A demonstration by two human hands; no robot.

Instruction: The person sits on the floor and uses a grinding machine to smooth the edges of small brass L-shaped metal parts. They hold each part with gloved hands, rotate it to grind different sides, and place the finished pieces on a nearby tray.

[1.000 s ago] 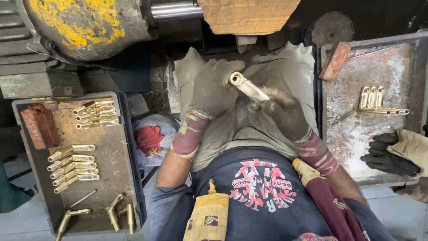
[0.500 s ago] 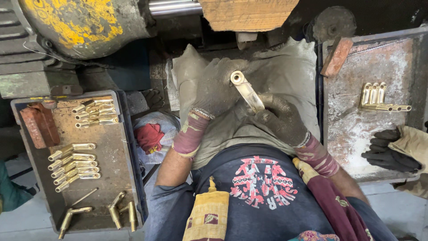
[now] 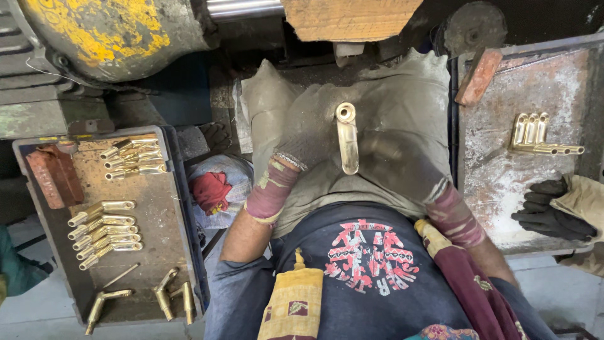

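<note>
- Left hand point(image 3: 311, 132), in a dusty grey glove, was closed around the upper part of a brass fitting point(image 3: 346, 138); the fingers merged with the grey cloth point(image 3: 409, 94) behind.
- Right hand point(image 3: 396, 167), also gloved, touched the fitting's lower end; its grip was hard to make out.
- The fitting stood upright over the lap, round open end uppermost.
- Left tray point(image 3: 157, 208) held rows of similar brass pieces point(image 3: 104, 233).
- Right tray point(image 3: 503, 182) held a small polished cluster point(image 3: 538, 135); a black glove point(image 3: 550, 211) lay at its edge, partly cut off.
</note>
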